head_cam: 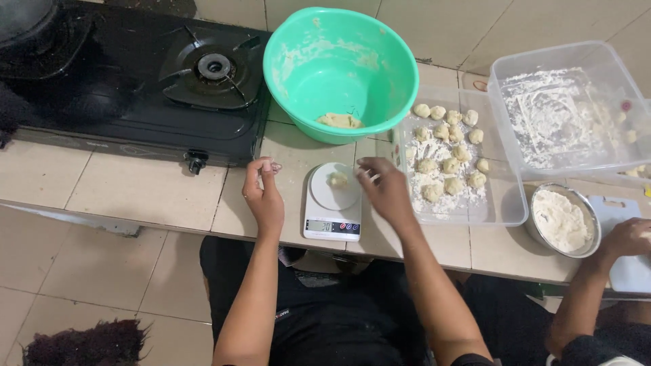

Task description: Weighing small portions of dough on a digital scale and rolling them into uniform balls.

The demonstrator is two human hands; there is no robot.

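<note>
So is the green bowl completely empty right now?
No, a small lump of dough lies at the bottom of the green bowl.

dough piece [338, 179]: small, pale, lumpy | resting on white round-topped kitchen scale [332, 213]; display lit

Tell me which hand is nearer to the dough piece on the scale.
Right. The right hand is just beside the dough piece on the scale, its fingers reaching over the scale's edge. The left hand hovers off the scale's left side, farther away.

Green bowl [339, 61], white scale [333, 203]
</note>
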